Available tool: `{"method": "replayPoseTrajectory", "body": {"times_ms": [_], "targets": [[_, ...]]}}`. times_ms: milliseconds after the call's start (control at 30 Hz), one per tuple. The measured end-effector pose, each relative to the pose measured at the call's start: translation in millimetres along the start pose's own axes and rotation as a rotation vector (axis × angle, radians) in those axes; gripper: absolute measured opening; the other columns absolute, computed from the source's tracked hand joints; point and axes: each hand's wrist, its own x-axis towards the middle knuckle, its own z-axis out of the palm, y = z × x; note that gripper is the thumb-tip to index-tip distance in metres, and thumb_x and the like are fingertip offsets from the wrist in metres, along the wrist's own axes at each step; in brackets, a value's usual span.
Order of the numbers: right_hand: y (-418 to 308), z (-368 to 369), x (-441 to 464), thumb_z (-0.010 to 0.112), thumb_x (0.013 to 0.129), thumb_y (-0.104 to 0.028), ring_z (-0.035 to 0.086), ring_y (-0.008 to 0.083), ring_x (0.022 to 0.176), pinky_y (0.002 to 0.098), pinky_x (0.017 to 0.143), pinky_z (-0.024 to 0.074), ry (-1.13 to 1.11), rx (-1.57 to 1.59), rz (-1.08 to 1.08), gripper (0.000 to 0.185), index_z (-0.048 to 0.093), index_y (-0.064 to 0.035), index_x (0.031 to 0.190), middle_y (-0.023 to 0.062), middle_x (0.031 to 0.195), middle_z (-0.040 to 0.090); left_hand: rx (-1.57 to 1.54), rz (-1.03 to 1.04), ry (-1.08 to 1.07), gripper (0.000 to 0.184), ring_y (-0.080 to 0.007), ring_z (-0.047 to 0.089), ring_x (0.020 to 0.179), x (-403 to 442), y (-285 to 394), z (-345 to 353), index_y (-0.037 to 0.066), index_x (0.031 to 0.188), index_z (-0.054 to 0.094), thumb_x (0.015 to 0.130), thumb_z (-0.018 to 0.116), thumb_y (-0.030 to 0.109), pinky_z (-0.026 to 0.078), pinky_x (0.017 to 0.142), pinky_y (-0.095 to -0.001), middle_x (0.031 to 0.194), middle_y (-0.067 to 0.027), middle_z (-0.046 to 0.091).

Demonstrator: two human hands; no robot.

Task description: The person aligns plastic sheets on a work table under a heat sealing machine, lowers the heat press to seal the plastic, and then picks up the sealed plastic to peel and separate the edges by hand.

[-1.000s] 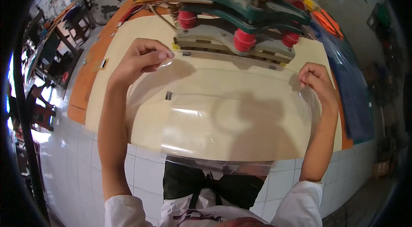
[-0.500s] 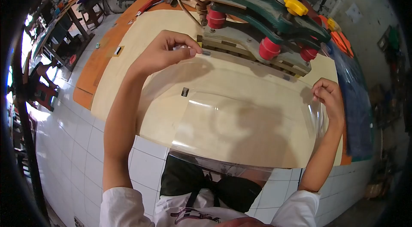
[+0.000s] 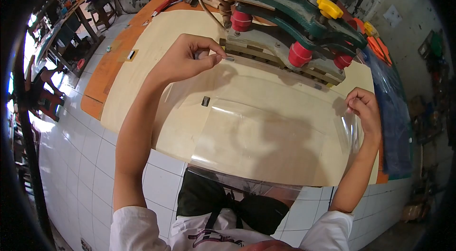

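I find no text I can read from here: the dark print (image 3: 216,240) on the white garment (image 3: 187,228) is too distorted, and the pale sheet (image 3: 392,16) on the wall (image 3: 407,37) too small.

The middle of my view is evenly lit; light at the far left edge burns out to white and leaves hard glare on the floor (image 3: 85,139). My head and shoulders throw a broad, soft-edged shadow (image 3: 287,139) across the board (image 3: 135,82), so some light reaches me from behind. Fainter shadows lie by my left hand (image 3: 192,58) and right hand (image 3: 363,108). The film (image 3: 266,120) catches white streaks, strongest near my right hand and along its near edge. The right-hand wall (image 3: 403,32) is dim, sinking into murk lower down. The wide lens bends the tiles, blacks out the corners and softens the outer edges; the machine (image 3: 292,11) looks fairly crisp.
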Motion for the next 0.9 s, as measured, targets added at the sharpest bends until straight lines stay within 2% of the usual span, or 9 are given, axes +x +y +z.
{"method": "replayPoseTrajectory", "body": {"times_ms": [667,900], "targets": [[5.6,-2.0,0.9,0.055,0.078,-0.007,0.052,0.0062,0.060,0.0195,0.055,0.0370,-0.002,0.012,-0.010,0.010,0.063,-0.0010,0.077,0.0011,0.068,0.059,0.023,0.039,0.015,0.015,-0.0030,0.038,0.057,-0.6,0.5,-0.8,0.002,0.090,0.072,0.085,0.068,0.015,0.031,0.051,-0.0232,0.062,0.0049,0.052],[4.1,-2.9,-0.8,0.054,0.078,-0.006,0.052,0.0050,0.060,0.0189,0.053,0.0351,-0.002,0.003,-0.020,0.009,0.062,-0.0014,0.076,0.0000,0.068,0.058,0.112,0.050,0.017,0.015,-0.0033,0.036,0.053,-0.5,3.0,-2.6,0.002,0.087,0.072,0.082,0.074,0.016,0.027,0.049,-0.0236,0.056,0.0057,0.046]]}}
